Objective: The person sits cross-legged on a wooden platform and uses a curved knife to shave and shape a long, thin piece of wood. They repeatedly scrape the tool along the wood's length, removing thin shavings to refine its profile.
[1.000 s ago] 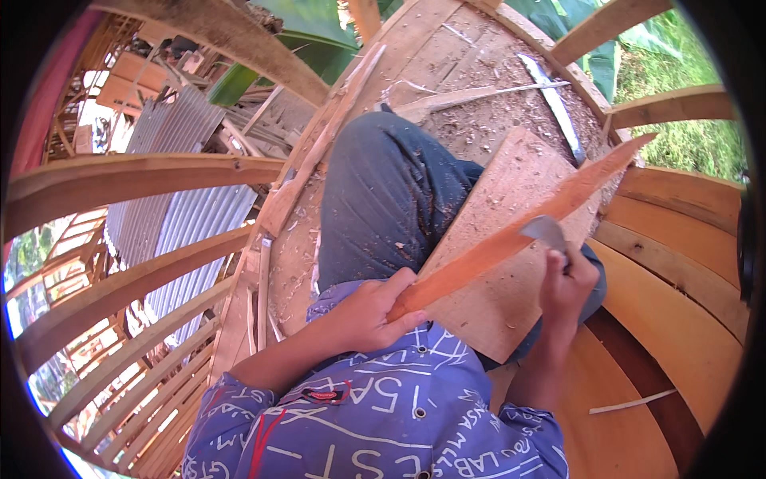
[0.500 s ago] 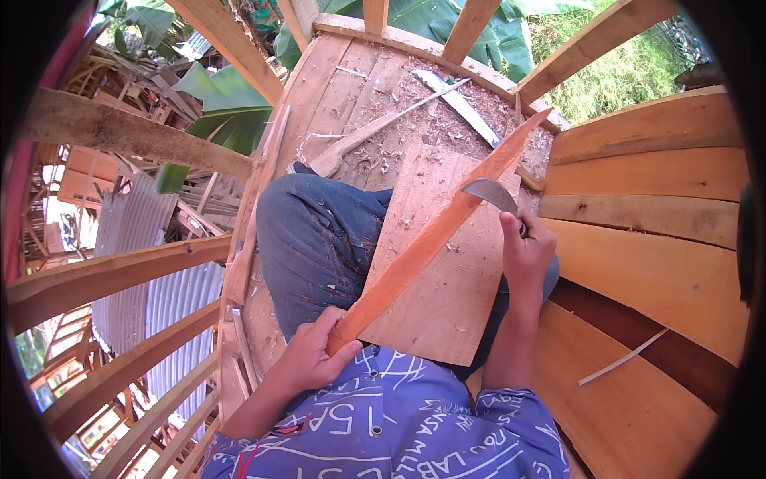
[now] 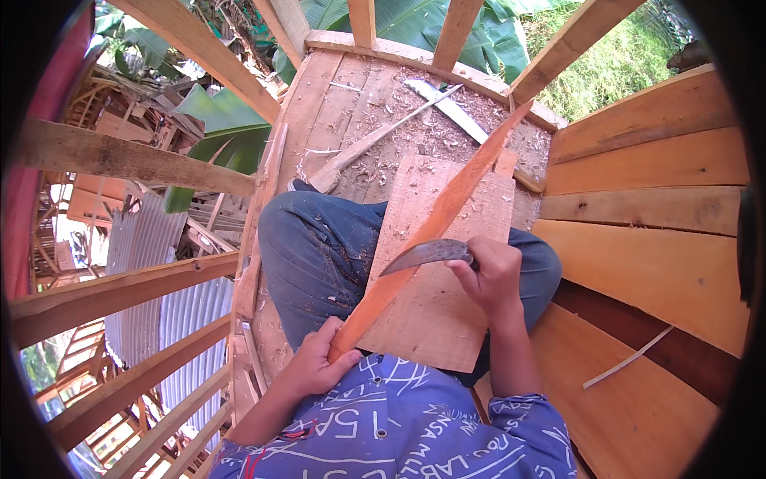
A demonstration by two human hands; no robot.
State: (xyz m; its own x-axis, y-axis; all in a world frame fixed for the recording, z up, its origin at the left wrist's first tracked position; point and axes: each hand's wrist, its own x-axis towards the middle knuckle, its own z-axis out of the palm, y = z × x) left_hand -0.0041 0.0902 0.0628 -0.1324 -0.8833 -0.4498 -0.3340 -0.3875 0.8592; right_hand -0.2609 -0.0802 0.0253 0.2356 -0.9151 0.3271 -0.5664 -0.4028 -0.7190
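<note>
The left hand [image 3: 321,363] grips the near end of an orange wooden strip [image 3: 451,207] — slanting toward one o'clock over a board [image 3: 439,319] — while the right hand [image 3: 494,273] clasps a curved knife [image 3: 431,253], tip toward nine o'clock.

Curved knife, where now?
Head view, near centre: the curved knife is in the right hand, across the orange wood strip, over the flat board.

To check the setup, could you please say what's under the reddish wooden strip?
Beneath the middle of the reddish wooden strip, a flat board shows on both sides; whatever the strip overlaps is covered.
</note>
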